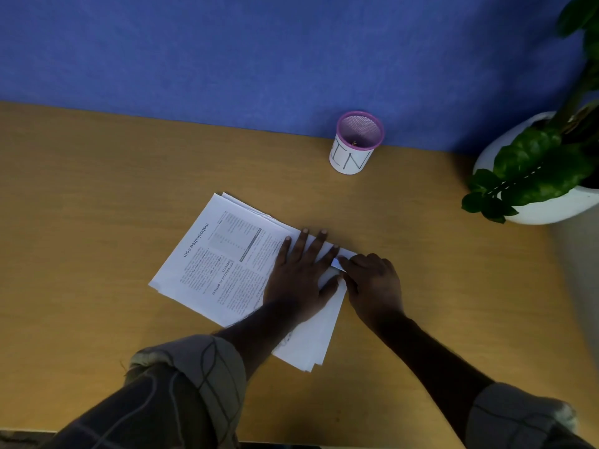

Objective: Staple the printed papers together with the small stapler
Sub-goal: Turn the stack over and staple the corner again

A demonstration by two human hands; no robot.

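A stack of printed papers (214, 264) lies skewed on the wooden desk, its sheets slightly fanned. My left hand (301, 273) rests flat on the right part of the stack, fingers spread, pressing it down. My right hand (372, 283) is curled at the stack's far right corner, fingers closed around a small pale blue object (337, 264), apparently the small stapler. Only a sliver of it shows between thumb and fingers. The corner of the papers under that hand is hidden.
A pink-rimmed mesh pen cup (355, 144) stands at the back of the desk against the blue partition (259, 53). A potted plant in a white pot (551, 202) sits at the right edge. The desk's front edge (356, 443) runs below my forearms.
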